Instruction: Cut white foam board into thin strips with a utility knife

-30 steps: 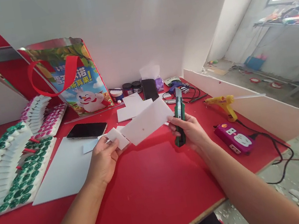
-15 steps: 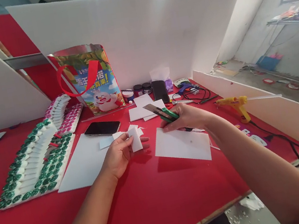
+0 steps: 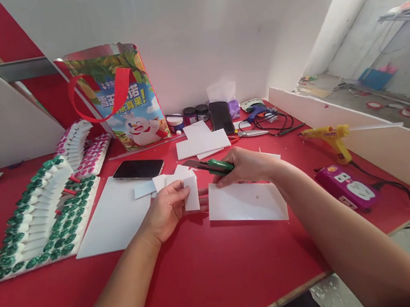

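My left hand [image 3: 164,209] is closed, thumb and fingers pinching a small white rectangular piece of board [image 3: 191,192]. My right hand [image 3: 245,165] grips a green utility knife [image 3: 220,167], its blade out and pointing left toward that piece. The same hand's fingers also touch the top edge of a larger white sheet [image 3: 248,204], which tilts near the red table top. Several small white offcuts [image 3: 162,182] lie just behind my left hand. Under them, to the left, is a big white board [image 3: 109,218].
A black phone [image 3: 138,169] lies behind the big board. Left stands a white model with green and pink discs [image 3: 58,245]; behind it is a colourful bag [image 3: 140,125]. White pieces [image 3: 203,144] lie further back. At right are a yellow glue gun [image 3: 331,137] and purple power strip [image 3: 344,187].
The view has tipped down and shifted, showing the whole power strip. My right hand has moved slightly left with the knife, whose blade now lies flatter and nearer the small piece.
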Demonstrator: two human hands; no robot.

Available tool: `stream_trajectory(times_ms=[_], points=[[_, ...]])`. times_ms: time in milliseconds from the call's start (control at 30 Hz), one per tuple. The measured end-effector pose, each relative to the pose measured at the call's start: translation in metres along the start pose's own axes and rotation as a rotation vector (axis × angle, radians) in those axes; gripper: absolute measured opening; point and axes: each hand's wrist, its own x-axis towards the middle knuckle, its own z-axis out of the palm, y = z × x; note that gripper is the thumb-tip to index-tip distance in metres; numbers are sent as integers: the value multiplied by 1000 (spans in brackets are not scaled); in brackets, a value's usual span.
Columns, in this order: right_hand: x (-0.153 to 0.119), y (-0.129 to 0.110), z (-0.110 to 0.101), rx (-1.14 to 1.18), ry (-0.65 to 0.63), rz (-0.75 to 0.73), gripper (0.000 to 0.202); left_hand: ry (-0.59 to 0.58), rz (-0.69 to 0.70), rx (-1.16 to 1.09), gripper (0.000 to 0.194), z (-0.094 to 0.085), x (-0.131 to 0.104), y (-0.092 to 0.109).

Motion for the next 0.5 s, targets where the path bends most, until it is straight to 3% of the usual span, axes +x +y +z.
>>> stream_trajectory(times_ms=[233, 400, 500], points=[[6, 7, 4, -68, 11, -11, 23, -86, -5, 271, 26, 8, -5, -9], [13, 12, 9, -46, -1, -127, 24, -168, -81, 240, 33, 15, -7, -14], [14, 12, 12, -50, 65, -200, 20, -144, -54, 231, 32, 17, -5, -16]])
